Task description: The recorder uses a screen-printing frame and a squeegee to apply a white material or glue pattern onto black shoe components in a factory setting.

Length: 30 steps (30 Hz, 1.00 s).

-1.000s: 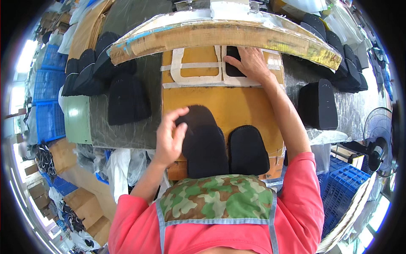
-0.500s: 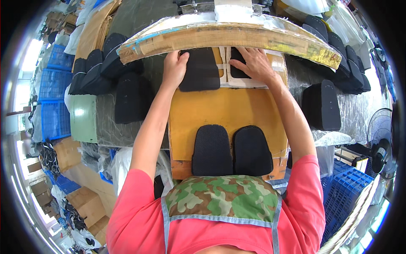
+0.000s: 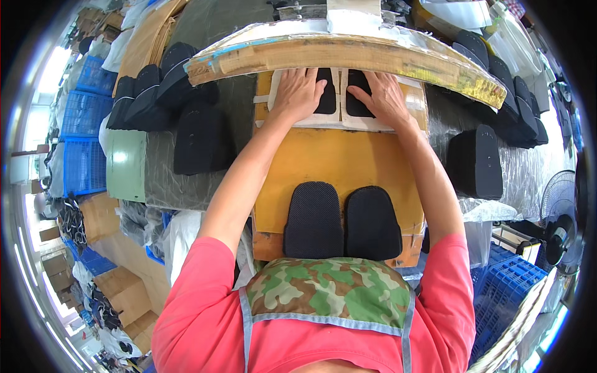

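Note:
Two black pads, the left [image 3: 326, 99] and the right [image 3: 357, 102], lie side by side inside white-bordered frames [image 3: 323, 120] on a yellow board [image 3: 336, 149]. My left hand [image 3: 297, 94] lies flat over the left pad and its frame, fingers stretched forward and thumb toward the middle. Over the right pad, my right hand [image 3: 384, 98] rests open in the same way. The far fingertips of both hands reach close under a thick wooden beam [image 3: 348, 53]. Two more black rounded pads, a textured one [image 3: 314, 221] and a smoother one [image 3: 372, 222], lie on the board's near end.
Stacks of black pads stand at left [image 3: 202, 140] and right [image 3: 476, 161] on the plastic-covered table [image 3: 444, 112]. The beam spans the board's far side. Blue crates [image 3: 84, 133] are at far left, another blue crate [image 3: 507, 298] at lower right, beside a fan [image 3: 559, 217].
My left hand has moved right, from the outer edge of a black pad to lie flat over the left frame. That pad now sits within the frame's border. The right hand has barely moved.

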Tool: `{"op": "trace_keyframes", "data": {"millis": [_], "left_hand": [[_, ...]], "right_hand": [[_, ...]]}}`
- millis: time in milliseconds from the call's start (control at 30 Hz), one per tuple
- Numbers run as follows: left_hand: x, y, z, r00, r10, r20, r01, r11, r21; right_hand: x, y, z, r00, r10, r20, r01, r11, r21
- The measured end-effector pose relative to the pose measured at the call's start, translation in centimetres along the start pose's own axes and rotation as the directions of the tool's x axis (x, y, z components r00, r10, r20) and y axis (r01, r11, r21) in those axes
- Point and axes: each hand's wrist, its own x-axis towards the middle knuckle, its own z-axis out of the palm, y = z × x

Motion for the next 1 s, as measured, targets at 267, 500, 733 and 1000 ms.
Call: {"op": "trace_keyframes", "data": {"millis": [267,500,733,1000], "left_hand": [[-0.5,-0.2,-0.1,0.998,-0.018,0.06,0.014,0.998,0.066],[-0.4,-0.4,-0.3,0.998,0.02,0.055,-0.02,1.0,0.002],[-0.7,-0.8,0.0,0.973,0.012,-0.232,-0.048,0.987,-0.151],[-0.5,0.8,-0.1,0.991,-0.112,-0.077,0.105,0.99,-0.095]], "right_hand": [[-0.4,-0.9,0.0,0.976,0.057,0.208,-0.03,0.991,-0.134],[-0.2,-1.1,-0.7,0.994,-0.025,0.105,0.033,0.996,-0.079],[-0.6,-0.5,-0.6,0.984,0.181,-0.009,-0.181,0.984,0.004],[-0.7,-0.4,-0.4,0.984,0.175,-0.022,-0.175,0.984,0.01]]}}
